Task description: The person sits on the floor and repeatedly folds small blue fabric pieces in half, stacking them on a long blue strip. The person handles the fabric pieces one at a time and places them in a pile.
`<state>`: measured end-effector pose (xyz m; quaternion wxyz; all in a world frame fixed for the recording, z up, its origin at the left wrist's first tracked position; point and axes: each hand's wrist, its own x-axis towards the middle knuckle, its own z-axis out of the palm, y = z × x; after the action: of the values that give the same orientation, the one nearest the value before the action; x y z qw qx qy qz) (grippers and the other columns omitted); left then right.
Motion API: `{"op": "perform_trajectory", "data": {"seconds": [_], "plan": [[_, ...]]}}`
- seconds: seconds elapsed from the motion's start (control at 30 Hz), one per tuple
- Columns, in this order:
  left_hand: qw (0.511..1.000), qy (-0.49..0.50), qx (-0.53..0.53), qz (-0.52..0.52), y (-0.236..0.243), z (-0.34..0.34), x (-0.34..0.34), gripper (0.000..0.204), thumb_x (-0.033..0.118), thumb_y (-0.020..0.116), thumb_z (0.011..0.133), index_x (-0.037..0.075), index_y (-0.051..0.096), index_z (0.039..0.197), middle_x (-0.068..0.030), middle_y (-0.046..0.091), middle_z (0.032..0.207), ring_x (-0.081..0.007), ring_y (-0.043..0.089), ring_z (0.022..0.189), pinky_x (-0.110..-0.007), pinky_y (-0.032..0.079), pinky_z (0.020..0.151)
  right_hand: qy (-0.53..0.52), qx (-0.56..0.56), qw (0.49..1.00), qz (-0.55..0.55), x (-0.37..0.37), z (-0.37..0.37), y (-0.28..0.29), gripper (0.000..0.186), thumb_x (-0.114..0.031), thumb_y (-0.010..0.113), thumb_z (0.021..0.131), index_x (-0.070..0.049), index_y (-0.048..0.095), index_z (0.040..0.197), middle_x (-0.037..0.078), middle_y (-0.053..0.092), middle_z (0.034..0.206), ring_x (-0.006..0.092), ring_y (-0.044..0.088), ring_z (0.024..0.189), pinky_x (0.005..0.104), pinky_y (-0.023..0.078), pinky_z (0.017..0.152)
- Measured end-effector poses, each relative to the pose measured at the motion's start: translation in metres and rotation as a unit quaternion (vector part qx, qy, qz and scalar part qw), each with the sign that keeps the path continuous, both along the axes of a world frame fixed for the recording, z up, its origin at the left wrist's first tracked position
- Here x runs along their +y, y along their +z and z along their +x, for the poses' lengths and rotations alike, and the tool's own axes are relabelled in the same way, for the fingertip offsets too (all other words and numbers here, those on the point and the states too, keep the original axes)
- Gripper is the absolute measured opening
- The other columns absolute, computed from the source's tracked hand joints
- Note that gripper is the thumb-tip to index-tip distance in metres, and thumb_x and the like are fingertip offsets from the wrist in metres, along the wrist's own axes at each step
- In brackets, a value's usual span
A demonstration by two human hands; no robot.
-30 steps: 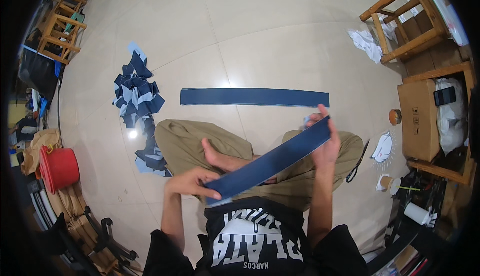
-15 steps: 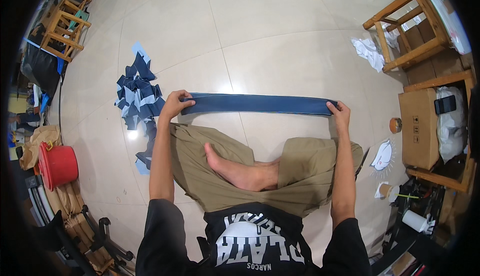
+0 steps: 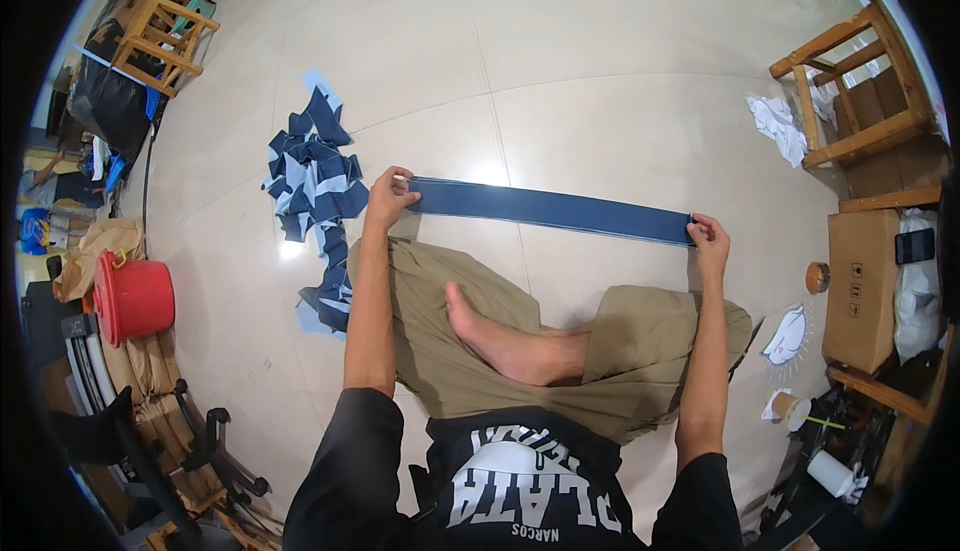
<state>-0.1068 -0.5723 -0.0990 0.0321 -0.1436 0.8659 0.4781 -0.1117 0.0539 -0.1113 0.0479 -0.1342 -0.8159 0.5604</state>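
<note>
A long, narrow strip of dark blue fabric (image 3: 550,209) is stretched between my two hands, above the floor in front of my crossed legs. My left hand (image 3: 391,195) pinches its left end between thumb and fingers. At the right end, my right hand (image 3: 709,238) grips the corner the same way. The strip slopes slightly down to the right, and its edges look layered. Left of my left hand lies a crumpled pile of dark and light blue fabric pieces (image 3: 315,176), trailing down toward my knee.
On the left stand a red bucket (image 3: 138,298) and wooden stools (image 3: 160,46). To the right are a wooden stool frame (image 3: 865,131), a cardboard box (image 3: 862,291), a phone (image 3: 914,246), crumpled white paper (image 3: 778,129), a small round container (image 3: 817,277) and a cup (image 3: 792,412).
The strip now slants, its right end lower than its left, and looks tauter. Both hands still hold its ends. The whole view has shifted, with the surroundings appearing farther right.
</note>
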Motion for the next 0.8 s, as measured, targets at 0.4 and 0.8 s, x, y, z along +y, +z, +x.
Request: {"op": "perform_trajectory", "data": {"seconds": [0.4,0.8], "plan": [[0.990,0.055,0.049,-0.118,-0.014,-0.002,-0.012,0.032,0.005,0.084,0.067,0.006,0.068,0.095,-0.0042,0.066,0.072,-0.0103,0.061,0.067,-0.026,0.049,0.062,-0.018,0.021,0.999,0.042,-0.007,0.002,-0.003,0.021,-0.001,0.073,0.080,-0.001,0.070,0.100,-0.004,0.056,0.074,0.0053,0.049,0.067,0.0211,0.042,0.063],[0.989,0.080,0.029,-0.123,-0.008,-0.003,-0.009,0.027,0.002,0.080,0.068,0.002,0.066,0.092,-0.0071,0.067,0.073,-0.0141,0.063,0.068,-0.028,0.050,0.064,-0.077,-0.029,0.980,0.179,-0.004,0.003,0.006,0.020,-0.009,0.075,0.079,-0.008,0.070,0.098,0.002,0.065,0.073,0.0129,0.058,0.065,0.0297,0.048,0.063]]}}
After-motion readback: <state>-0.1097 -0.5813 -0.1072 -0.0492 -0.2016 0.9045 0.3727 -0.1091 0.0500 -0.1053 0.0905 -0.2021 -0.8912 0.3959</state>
